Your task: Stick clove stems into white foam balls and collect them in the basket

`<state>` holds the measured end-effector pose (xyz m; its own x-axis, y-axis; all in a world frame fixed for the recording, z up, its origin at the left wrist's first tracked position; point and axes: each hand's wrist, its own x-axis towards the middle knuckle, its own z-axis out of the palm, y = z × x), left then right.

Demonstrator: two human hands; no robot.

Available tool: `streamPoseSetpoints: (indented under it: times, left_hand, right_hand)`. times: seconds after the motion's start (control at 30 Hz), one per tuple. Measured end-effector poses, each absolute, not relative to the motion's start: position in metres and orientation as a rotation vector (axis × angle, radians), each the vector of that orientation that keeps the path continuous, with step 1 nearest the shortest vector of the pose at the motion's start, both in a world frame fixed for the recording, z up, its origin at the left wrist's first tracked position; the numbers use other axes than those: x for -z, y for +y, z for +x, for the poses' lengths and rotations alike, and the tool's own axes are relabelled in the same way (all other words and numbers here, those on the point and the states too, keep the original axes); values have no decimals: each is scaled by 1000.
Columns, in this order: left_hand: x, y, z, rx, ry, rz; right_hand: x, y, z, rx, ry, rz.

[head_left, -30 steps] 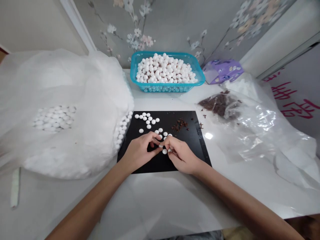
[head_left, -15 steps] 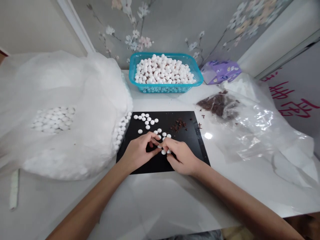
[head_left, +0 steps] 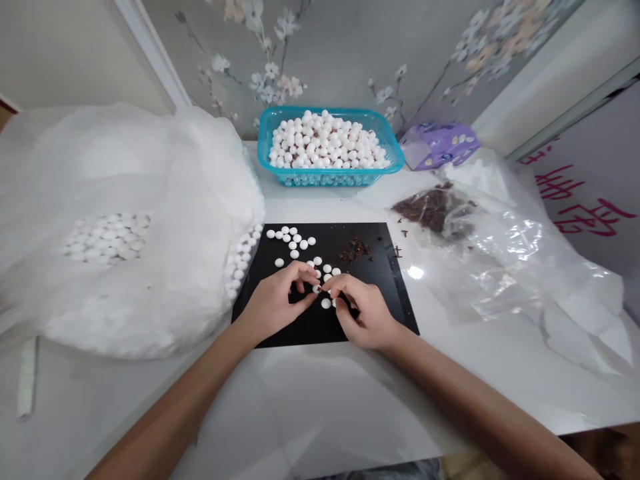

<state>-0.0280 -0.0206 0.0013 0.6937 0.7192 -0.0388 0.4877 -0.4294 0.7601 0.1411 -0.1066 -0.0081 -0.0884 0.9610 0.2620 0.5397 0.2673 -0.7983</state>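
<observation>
In the middle of the black board (head_left: 280,313), my left hand (head_left: 275,297) has a small white ball (head_left: 316,289) between thumb and forefinger. A tiny brown bit shows at the ball's right side. Just right of it is my right hand (head_left: 363,310), forefinger tip beside or touching the brown bit and thumb apart. White balls (head_left: 326,303) lie around the fingertips, some partly hidden by my right hand. Further balls (head_left: 295,254) are scattered on the board's upper left. A little pile of brown, stem-like pieces (head_left: 356,250) sits at the board's upper right.
A teal basket (head_left: 330,179) heaped with white balls stands against the wall. On the left bulges a big translucent bag (head_left: 165,293) of white balls. To the right lie a clear plastic bag (head_left: 500,267) with brown pieces (head_left: 430,207) and a purple packet (head_left: 440,143).
My right hand's fingers have loosened and drawn slightly away from the ball. The ball and its brown bit now show more clearly in my left hand, which has hardly moved.
</observation>
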Motion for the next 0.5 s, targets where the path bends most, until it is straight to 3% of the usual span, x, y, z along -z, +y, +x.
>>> streamPoseSetpoints:
  times: [0.17, 0.5]
  left_hand:
    - [0, -20, -28, -379, 927, 2077]
    - [2, -18, -27, -394, 936, 2038]
  right_hand:
    - [6, -107, 139, -620, -1842, -1417]
    - [4, -100, 139, -845, -1684, -1524]
